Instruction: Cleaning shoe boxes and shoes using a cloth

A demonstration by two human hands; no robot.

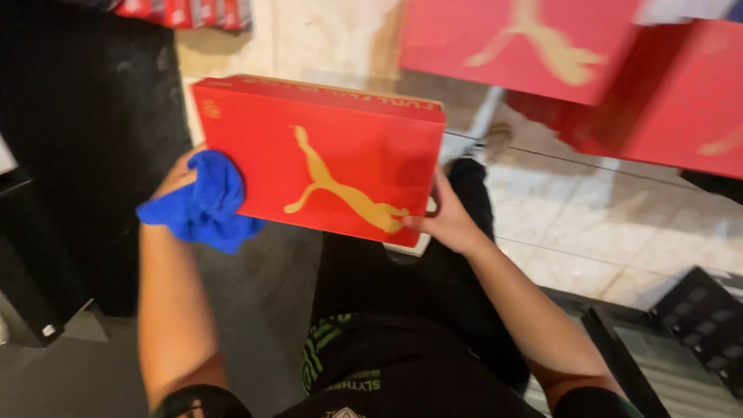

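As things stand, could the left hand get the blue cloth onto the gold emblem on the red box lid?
Probably yes. The left hand presses the blue cloth against the red box's left edge, and the lid up to the gold emblem is bare. The right hand grips the far corner, out of the way.

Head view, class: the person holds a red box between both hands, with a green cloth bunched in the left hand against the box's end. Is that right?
Not quite. In the head view the cloth is blue, not green. The rest stands: the left hand presses it against the end of the red box, and the right hand grips the other end.
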